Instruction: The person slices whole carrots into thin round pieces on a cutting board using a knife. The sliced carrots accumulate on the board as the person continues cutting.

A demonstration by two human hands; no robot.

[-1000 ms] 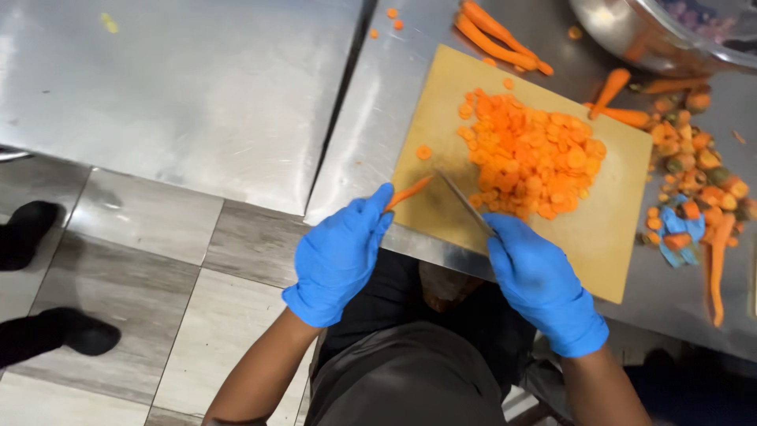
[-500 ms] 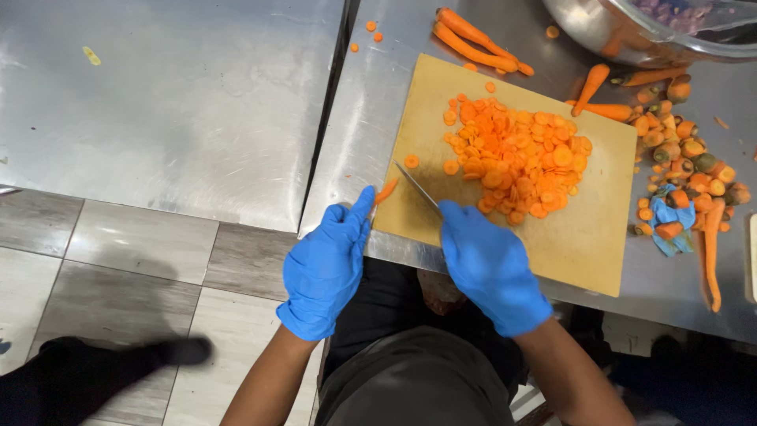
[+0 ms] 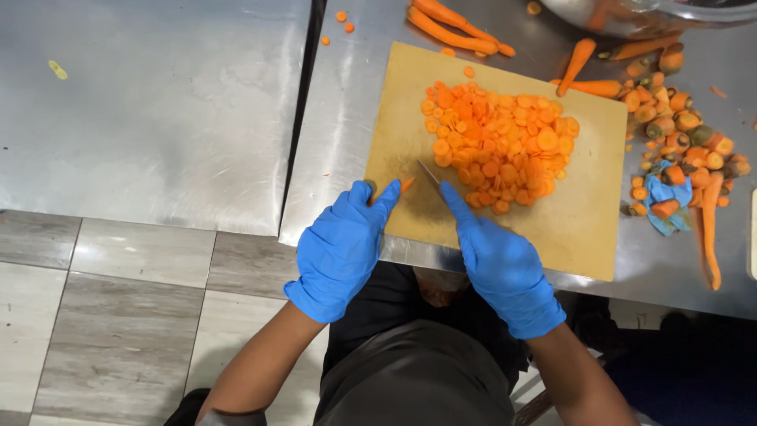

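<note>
The left hand [image 3: 343, 248], in a blue glove, is seen at the near left corner of the board [image 3: 583, 229], its fingers [image 3: 384, 199] closed on a short carrot stub [image 3: 405, 185] that is pressed down on the board. The right hand [image 3: 505, 268], also gloved in blue, is laid over the near edge of the board, its fingers clamped on a knife [image 3: 428, 174] whose handle is hidden in the glove; the forefinger is stretched along the back of the blade. The thin blade is angled away from the body, its tip just beside the stub and at the near edge of the slices [image 3: 501, 142], a heap of orange rounds piled in the middle of the board. The tan board is set on a steel counter [image 3: 347, 102]. Beyond the far edge of the board two whole carrots [image 3: 449, 24] are laid side by side, with a few stray rounds to their left. To the right of the board carrot ends and peelings [image 3: 678, 126] are scattered, a crumpled blue scrap [image 3: 666, 205] among them. At the far right corner of the board the rim of a metal bowl [image 3: 639, 12] is seen. Left of the board a second steel counter [image 3: 150, 102] is set, and grey floor tiles [image 3: 118, 315] are seen below it
</note>
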